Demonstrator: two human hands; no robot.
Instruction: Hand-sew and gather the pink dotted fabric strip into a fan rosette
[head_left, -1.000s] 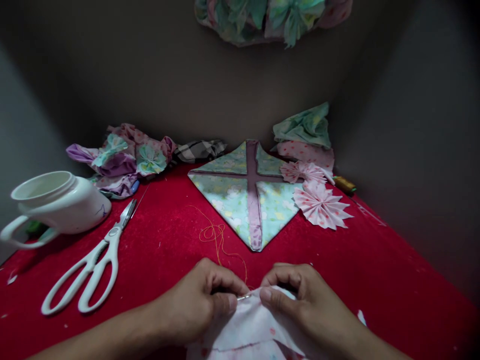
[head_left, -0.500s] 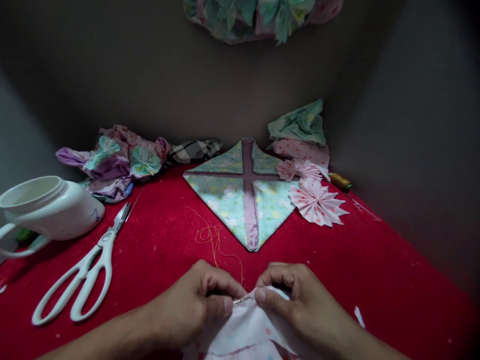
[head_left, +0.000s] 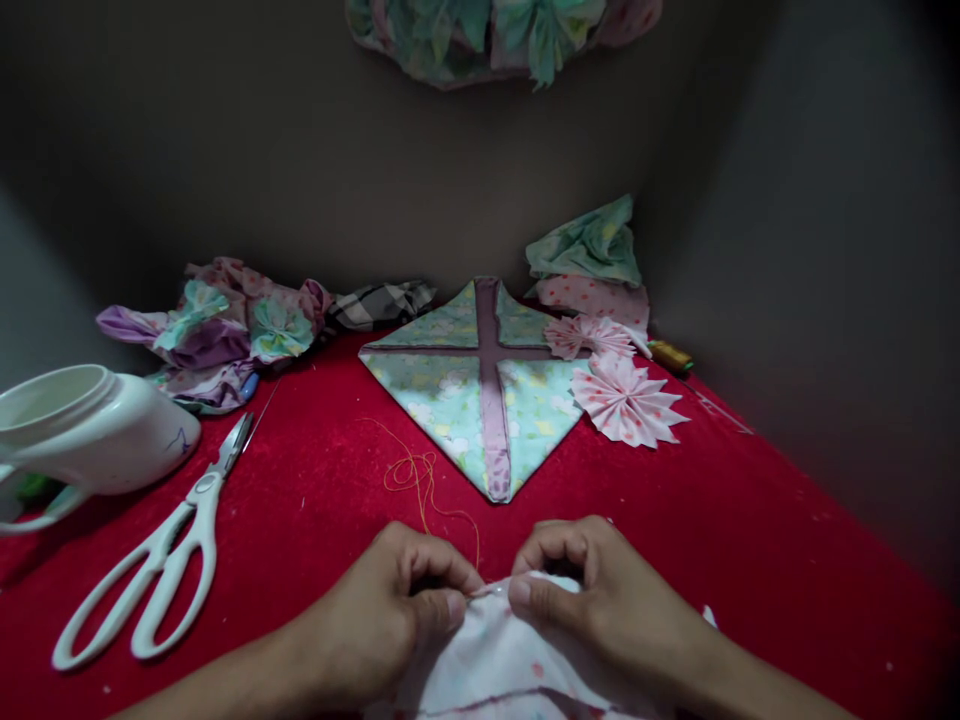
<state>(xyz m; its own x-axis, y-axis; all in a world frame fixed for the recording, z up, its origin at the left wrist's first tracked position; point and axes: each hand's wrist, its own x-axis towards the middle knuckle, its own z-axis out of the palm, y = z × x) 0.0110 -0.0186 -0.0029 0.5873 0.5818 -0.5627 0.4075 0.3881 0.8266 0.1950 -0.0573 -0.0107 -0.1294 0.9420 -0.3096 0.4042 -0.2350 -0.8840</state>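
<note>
A white cloth with faint reddish dots (head_left: 517,655) hangs between my hands at the bottom of the head view. My left hand (head_left: 409,600) is closed, thumb and forefinger pinching the cloth's upper edge. Opposite it, my right hand (head_left: 592,590) also pinches that edge. A small shiny bit of a needle (head_left: 498,590) shows at the edge between the fingertips; the rest is hidden. Orange thread (head_left: 427,490) runs from there in loose loops over the red tabletop cloth (head_left: 315,500).
White-handled scissors (head_left: 169,555) and a white jug (head_left: 142,430) lie to the left. Ahead is a green and purple fabric square (head_left: 457,400), with pleated pink rosettes (head_left: 628,400) overlapping its right corner. Behind are fabric pieces (head_left: 217,340) and a thread spool (head_left: 670,357).
The needle that showed by my left thumb now shows nearer my right thumb, with gathered cloth edge beside my left fingers. The view has shifted slightly.
</note>
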